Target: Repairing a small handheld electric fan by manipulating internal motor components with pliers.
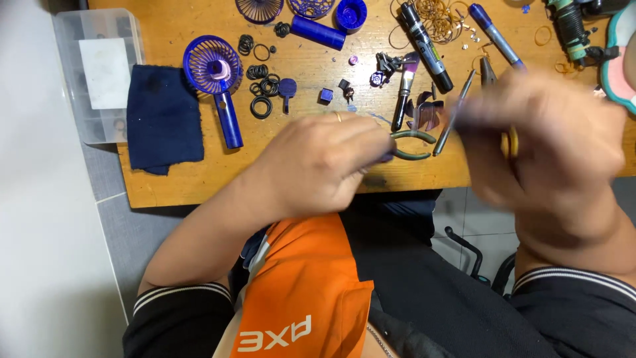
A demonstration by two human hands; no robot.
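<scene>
- Small dark purple part (386,158) sits pinched at the fingertips of the left hand (318,166), just above the near edge of the wooden table (199,185); the fingers are curled together on it; too little of it shows to tell its shape
- right hand (543,139) is blurred, raised over the right part of the table; its fingers are bent around a thin tool with a yellow handle (511,142); how firmly it is gripped I cannot tell
- the two hands are near each other but apart, with green-handled pliers (412,144) lying on the table between them
- a metal rod (454,113) lies slanted just beside the pliers, next to a dark purple fan blade (424,111)
- a blue handheld fan (218,83) lies well to the left of the left hand, with its grille facing up; a scatter of black rubber rings (262,89) lies just right of it
- a dark blue cloth (164,119) lies at the left end of the table, hanging slightly over the edge; a clear plastic box (93,66) stands beside it, off the table's left side
- at the far edge lie a blue cylinder (318,32), a black marker (424,43) and a blue pen (497,36)
- an orange garment (305,285) lies in the person's lap below the left hand
</scene>
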